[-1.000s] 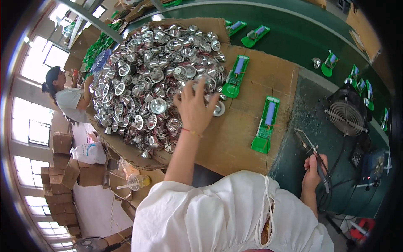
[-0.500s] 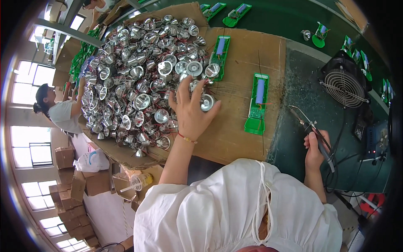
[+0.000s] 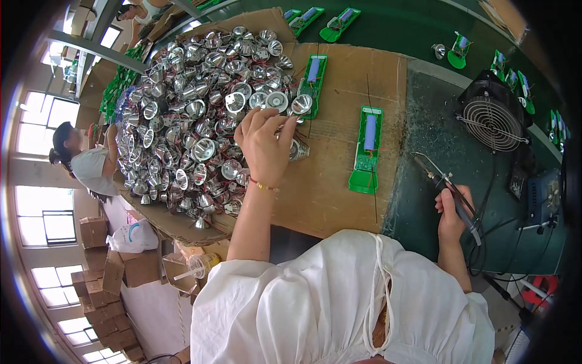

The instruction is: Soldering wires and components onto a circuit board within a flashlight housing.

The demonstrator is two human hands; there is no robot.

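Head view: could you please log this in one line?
left hand: at reflector pile | right hand: holding soldering iron | green housing: on cardboard

Factory assembly workshop: heaped silvery reflectors (image 3: 204,149), soldering iron (image 3: 465,218), stacked cartons (image 3: 100,297).

Bright windows (image 3: 29,209) line the pale wall (image 3: 45,173) far left of the left-hand fingers (image 3: 259,120); stacked boxes (image 3: 100,301) and pale floor (image 3: 148,312) lie below-left of them, a green bench (image 3: 509,242) to their right.

Reflectors (image 3: 204,149), green casings (image 3: 364,181) on cardboard (image 3: 327,188)
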